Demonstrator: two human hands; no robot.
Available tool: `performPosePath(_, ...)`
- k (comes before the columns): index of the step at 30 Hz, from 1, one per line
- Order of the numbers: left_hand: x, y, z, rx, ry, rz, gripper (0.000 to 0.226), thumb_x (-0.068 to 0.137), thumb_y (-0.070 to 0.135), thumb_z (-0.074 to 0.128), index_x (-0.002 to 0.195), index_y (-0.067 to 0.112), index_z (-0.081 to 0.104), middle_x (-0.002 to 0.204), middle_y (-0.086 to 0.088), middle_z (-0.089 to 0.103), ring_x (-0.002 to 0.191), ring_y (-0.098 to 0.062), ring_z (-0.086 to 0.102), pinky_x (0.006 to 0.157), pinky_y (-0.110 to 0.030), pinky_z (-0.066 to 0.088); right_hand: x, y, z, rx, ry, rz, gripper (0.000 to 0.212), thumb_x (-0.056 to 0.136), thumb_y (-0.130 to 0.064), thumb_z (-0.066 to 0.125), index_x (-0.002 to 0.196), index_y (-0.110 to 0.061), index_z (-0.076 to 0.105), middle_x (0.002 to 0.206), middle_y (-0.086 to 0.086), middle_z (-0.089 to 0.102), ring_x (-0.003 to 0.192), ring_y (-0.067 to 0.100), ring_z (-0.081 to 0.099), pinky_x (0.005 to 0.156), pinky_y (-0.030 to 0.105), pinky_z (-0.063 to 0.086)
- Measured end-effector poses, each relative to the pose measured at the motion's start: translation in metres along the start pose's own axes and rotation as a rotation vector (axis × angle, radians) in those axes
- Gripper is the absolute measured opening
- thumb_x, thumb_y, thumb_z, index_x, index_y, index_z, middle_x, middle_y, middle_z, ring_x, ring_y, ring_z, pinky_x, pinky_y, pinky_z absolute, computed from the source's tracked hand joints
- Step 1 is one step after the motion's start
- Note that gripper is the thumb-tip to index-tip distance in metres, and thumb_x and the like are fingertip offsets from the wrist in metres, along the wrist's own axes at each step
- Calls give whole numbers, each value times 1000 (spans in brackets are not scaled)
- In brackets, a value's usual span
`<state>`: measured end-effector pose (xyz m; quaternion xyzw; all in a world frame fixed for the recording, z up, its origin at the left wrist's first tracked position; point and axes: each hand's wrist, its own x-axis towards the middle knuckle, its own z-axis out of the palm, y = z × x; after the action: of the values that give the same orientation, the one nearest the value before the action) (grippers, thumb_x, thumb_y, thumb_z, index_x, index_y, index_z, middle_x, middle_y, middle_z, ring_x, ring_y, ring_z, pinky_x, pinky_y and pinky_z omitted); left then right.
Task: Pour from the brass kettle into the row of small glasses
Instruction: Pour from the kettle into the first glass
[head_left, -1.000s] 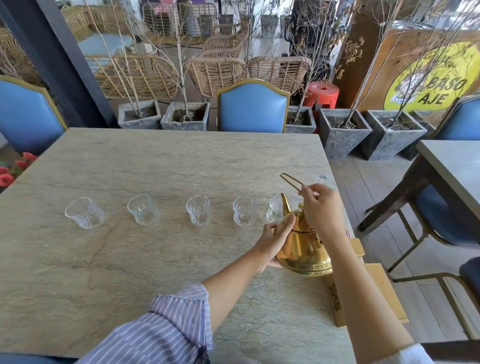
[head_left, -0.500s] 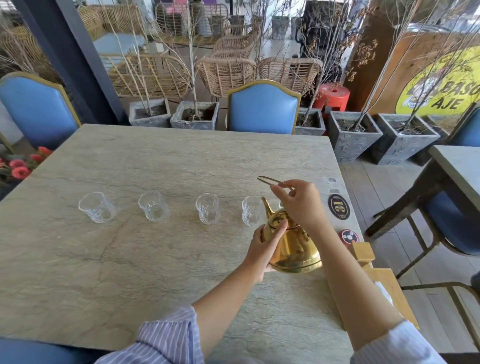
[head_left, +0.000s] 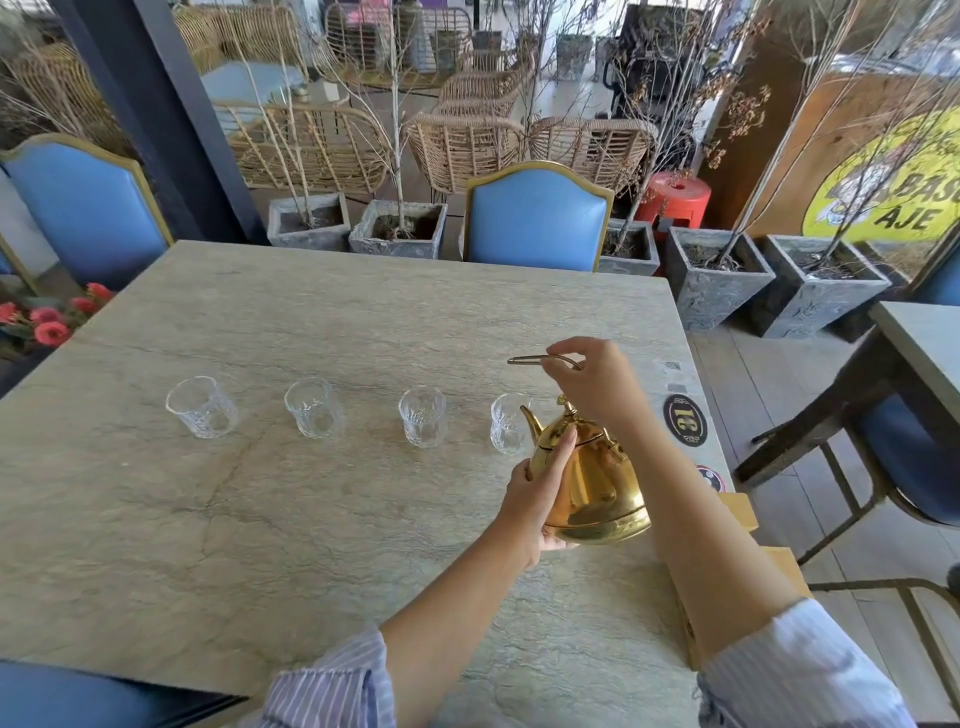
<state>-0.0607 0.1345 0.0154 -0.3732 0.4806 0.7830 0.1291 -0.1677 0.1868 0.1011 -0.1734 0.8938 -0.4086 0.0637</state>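
Right hand (head_left: 592, 384): you are pinching the wire handle (head_left: 540, 359).
Left hand (head_left: 537, 493): you are cupping the brass kettle (head_left: 597, 483) beside the nearest glass (head_left: 506, 423).

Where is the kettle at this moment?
In the head view, the kettle is right of centre, held between both hands above the table, its spout beside the rightmost visible glass.

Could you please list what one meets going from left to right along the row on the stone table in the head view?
Far-left clear patterned glass → second clear glass → third clear glass → fourth clear glass → shiny brass kettle → round black "31" sticker.
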Motion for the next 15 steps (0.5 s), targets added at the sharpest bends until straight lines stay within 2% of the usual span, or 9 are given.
performPosePath(1, -1, 2, 1, 1, 0, -11, 144, 23, 94, 82, 148, 29, 51, 144, -8, 62, 128, -36, 65, 85, -56, 65, 1, -1, -1, 2, -2, 0, 30, 93, -23, 62, 119, -10, 68, 86, 3, 66, 61, 23, 65, 49, 21, 42)
performPosePath(3, -3, 5, 3, 1, -4, -34, 136, 30, 93, 83, 146, 29, 53, 142, -8, 65, 124, -35, 68, 72, -49, 66, 3, -2, -5, 5, 0, 2, 31, 92, -23, 62, 118, -8, 69, 85, 6, 68, 52, 12, 58, 48, 21, 39)
performPosePath(6, -6, 8, 6, -12, -16, -56, 129, 38, 90, 85, 146, 28, 52, 141, -10, 65, 123, -35, 69, 58, -43, 65, 5, -4, -10, 20, -13, 17, 29, 93, -21, 61, 117, -8, 69, 63, -3, 61, 32, 2, 50, 41, 13, 34)
performPosePath(8, -9, 11, 8, -18, -32, -65, 132, 35, 90, 87, 147, 28, 53, 142, -10, 66, 123, -36, 69, 57, -43, 66, 6, -7, -15, 20, -25, 10, 27, 94, -21, 60, 116, -8, 69, 56, -9, 52, 25, -2, 46, 36, 9, 32)
performPosePath(12, -11, 13, 11, -35, -50, -81, 135, 35, 88, 89, 150, 28, 51, 142, -11, 67, 123, -37, 70, 53, -43, 65, 8, -11, -21, -14, -26, -15, 29, 94, -25, 61, 115, -8, 71, 68, 2, 66, 26, -3, 48, 38, 15, 38)
performPosePath(15, -13, 15, 13, -47, -64, -85, 137, 33, 87, 89, 150, 25, 52, 140, -13, 69, 120, -37, 73, 56, -44, 66, 9, -15, -24, -18, -43, -20, 29, 93, -24, 61, 114, -7, 71, 63, -1, 63, 26, -3, 49, 32, 7, 34)
